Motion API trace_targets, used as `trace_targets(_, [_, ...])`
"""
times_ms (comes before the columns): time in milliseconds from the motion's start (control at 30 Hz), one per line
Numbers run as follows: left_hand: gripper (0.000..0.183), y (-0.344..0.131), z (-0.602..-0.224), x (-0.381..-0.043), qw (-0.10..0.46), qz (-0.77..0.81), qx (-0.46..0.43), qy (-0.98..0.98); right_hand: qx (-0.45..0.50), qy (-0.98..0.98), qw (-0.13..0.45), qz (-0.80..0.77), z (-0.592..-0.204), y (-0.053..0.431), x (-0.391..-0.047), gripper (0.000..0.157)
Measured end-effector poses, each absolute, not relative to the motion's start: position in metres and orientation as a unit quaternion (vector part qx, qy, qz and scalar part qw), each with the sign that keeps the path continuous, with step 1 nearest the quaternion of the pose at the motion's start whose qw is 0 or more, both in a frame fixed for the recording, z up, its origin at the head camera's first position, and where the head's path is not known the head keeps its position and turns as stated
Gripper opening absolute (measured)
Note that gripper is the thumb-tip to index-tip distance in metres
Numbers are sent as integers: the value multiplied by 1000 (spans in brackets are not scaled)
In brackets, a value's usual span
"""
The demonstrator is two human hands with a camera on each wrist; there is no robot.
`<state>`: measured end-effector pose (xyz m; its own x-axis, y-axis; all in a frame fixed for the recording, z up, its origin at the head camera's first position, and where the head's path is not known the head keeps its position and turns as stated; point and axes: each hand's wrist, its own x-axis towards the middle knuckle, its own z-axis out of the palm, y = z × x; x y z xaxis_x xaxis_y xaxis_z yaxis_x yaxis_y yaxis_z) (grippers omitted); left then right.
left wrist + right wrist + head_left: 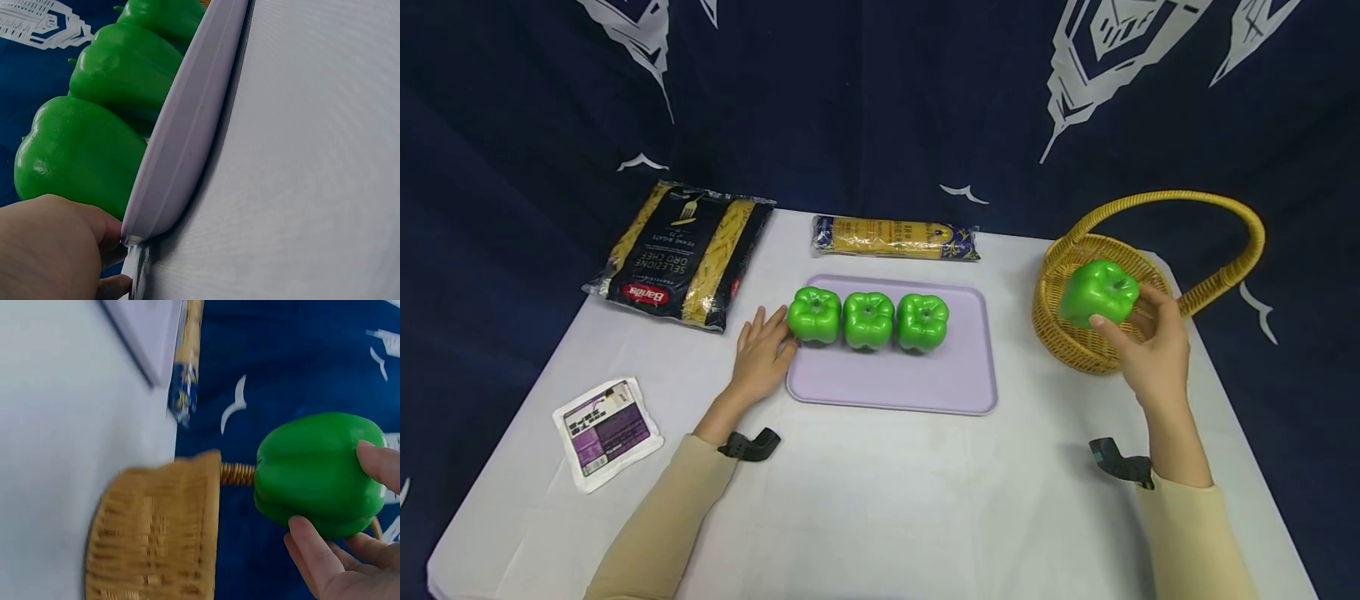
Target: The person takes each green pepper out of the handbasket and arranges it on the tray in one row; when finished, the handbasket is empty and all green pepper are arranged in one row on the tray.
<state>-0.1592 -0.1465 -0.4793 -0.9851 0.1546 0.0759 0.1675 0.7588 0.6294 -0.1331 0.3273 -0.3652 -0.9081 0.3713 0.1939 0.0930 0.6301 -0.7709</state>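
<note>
My right hand (1157,350) grips a green bell pepper (1100,293) between thumb and fingers, over the wicker basket (1075,354). In the right wrist view, this pepper (319,472) is held above the level of the basket rim. Three more green bell peppers stand in a row on the lilac tray (887,387), toward its far side. Beside the tray's left edge lies my left hand (762,358), fingers extended next to the leftmost pepper (815,315). Seen from the left wrist, the left hand (56,244) has its fingertips right at the tray's rim (181,144).
A large penne bag (677,254) lies at the back left, and a long yellow pasta packet (895,238) behind the tray. Front left is a white and purple pouch (607,433). The basket's tall handle (1217,208) arches over its right side. A dark curtain (865,108) hangs behind the table.
</note>
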Motion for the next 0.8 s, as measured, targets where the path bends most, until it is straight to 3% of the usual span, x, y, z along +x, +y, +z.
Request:
trace_targets(167, [46, -148, -479, -159, 9, -337, -84, -938, -38, -885, 170, 433, -374, 304, -126, 71])
trace_targets(367, [47, -149, -480, -159, 6, -342, -82, -936, 44, -877, 129, 461, -386, 276, -128, 71])
trace_targets(800, [46, -147, -481, -160, 7, -345, -81, -935, 71, -869, 45, 488, -408, 246, -141, 73])
